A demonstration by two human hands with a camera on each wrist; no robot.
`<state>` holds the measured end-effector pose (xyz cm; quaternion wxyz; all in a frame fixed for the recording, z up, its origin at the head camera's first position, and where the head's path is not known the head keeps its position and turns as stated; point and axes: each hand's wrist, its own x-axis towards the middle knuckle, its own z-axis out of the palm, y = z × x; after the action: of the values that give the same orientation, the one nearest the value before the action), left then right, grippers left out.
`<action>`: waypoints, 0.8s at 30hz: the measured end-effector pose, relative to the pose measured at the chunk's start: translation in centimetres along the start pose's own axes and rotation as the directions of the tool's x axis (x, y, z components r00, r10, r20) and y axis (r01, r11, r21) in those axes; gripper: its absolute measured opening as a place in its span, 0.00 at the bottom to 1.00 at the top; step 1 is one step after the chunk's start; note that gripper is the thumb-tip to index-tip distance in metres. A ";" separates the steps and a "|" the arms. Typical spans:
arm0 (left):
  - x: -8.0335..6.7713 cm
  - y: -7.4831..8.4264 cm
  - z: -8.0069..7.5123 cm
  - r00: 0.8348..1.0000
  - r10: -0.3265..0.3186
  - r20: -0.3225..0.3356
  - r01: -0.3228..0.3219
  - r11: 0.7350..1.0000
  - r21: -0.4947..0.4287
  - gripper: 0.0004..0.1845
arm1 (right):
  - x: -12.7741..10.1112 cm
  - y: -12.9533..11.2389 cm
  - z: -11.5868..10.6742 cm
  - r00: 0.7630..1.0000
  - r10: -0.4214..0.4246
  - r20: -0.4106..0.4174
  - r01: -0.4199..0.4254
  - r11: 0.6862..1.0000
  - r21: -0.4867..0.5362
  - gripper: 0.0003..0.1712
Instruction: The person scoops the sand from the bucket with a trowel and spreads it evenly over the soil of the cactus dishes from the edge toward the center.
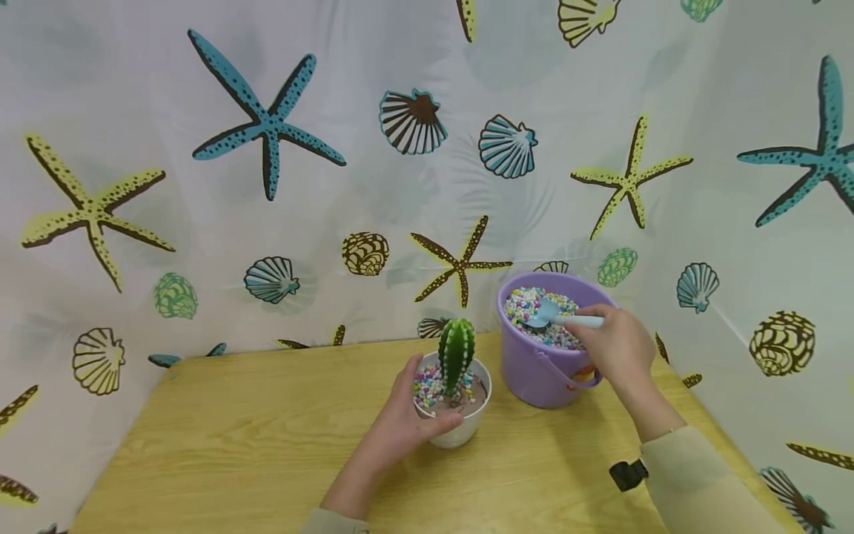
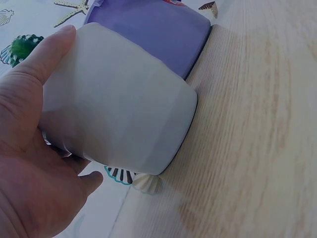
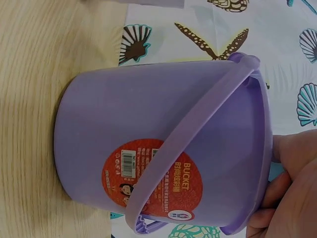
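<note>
Scooping step: right hand (image 1: 617, 348) grips the scoop (image 1: 554, 315) in the purple bucket's (image 1: 534, 371) pebbles, left hand (image 1: 407, 415) wraps the cactus pot (image 1: 460, 430) (half topped); next likely wants a level carry across.

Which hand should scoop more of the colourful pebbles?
Probably the right hand: it holds the pale blue scoop in the purple plastic bucket. The left hand grips the white cactus pot.
</note>
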<state>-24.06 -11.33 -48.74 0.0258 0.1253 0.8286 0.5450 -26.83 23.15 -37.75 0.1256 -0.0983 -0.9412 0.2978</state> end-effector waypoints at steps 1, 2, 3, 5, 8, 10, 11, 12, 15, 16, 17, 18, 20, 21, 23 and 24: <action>0.0 -0.1 0.1 1.000 -0.007 0.003 0.007 1.000 0.001 0.70 | 0.0 0.1 0.0 1.000 0.012 0.009 -0.012 1.000 0.010 0.32; -0.1 -0.2 0.1 1.000 -0.007 0.002 0.007 1.000 0.004 0.70 | 0.1 0.2 0.1 1.000 0.017 0.014 -0.017 1.000 0.018 0.32; -0.1 -0.2 0.1 1.000 -0.012 0.003 0.012 1.000 0.005 0.70 | 0.1 0.3 0.1 1.000 0.021 0.016 -0.021 0.999 0.028 0.32; -0.1 -0.3 0.2 1.000 -0.012 0.001 0.012 1.000 0.007 0.69 | 0.1 0.4 0.1 1.000 0.021 0.010 -0.021 0.999 0.045 0.31; -0.2 -0.2 0.2 1.000 0.000 -0.002 0.000 1.000 0.009 0.69 | 0.0 0.5 0.1 1.000 0.015 0.001 -0.015 0.998 0.064 0.30; -0.2 -0.2 0.2 1.000 -0.001 -0.003 0.001 1.000 0.017 0.69 | 0.0 0.5 0.1 1.000 0.013 0.001 -0.013 0.997 0.073 0.30; -0.2 -0.2 0.2 1.000 -0.006 -0.004 0.006 1.000 0.016 0.69 | 0.0 0.6 0.1 1.000 0.012 0.003 -0.012 0.997 0.077 0.30; -0.2 -0.2 0.2 1.000 -0.004 -0.004 0.004 1.000 0.016 0.69 | 0.0 0.6 0.1 1.000 0.012 0.006 -0.012 0.997 0.082 0.31; -0.2 -0.3 0.2 1.000 -0.010 -0.005 0.010 1.000 0.012 0.69 | -0.1 0.7 0.0 1.000 0.008 0.008 -0.008 0.996 0.094 0.31; -0.2 -0.3 0.2 1.000 -0.008 -0.005 0.008 1.000 0.007 0.69 | -0.1 0.7 0.0 1.000 0.009 0.011 -0.010 0.995 0.102 0.31; -0.2 -0.3 0.1 1.000 -0.007 -0.005 0.007 1.000 0.003 0.69 | -0.2 0.7 -0.1 1.000 0.009 0.013 -0.010 0.994 0.109 0.31; -0.2 -0.3 0.1 1.000 -0.005 -0.005 0.005 1.000 0.001 0.69 | -0.3 0.7 -0.1 1.000 0.011 0.014 -0.012 0.993 0.117 0.30; -0.2 -0.2 0.1 1.000 -0.006 -0.004 0.006 1.000 -0.003 0.69 | -0.4 0.7 -0.2 1.000 0.019 0.015 -0.021 0.990 0.138 0.30; -0.2 -0.3 0.1 1.000 -0.003 -0.003 0.003 1.000 -0.003 0.68 | -0.5 0.7 -0.2 1.000 0.024 0.016 -0.026 0.988 0.149 0.30; -0.2 -0.3 0.1 1.000 -0.003 -0.002 0.003 1.000 -0.002 0.69 | -0.7 0.8 -0.3 0.999 0.036 0.013 -0.038 0.984 0.171 0.29; -0.1 -0.3 0.1 1.000 -0.006 -0.001 0.006 1.000 -0.002 0.69 | -0.8 0.8 -0.3 0.999 0.041 0.012 -0.042 0.983 0.181 0.30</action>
<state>-23.97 -11.40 -49.08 0.0271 0.1224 0.8284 0.5459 -25.87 23.72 -38.13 0.1240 -0.1047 -0.9085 0.3852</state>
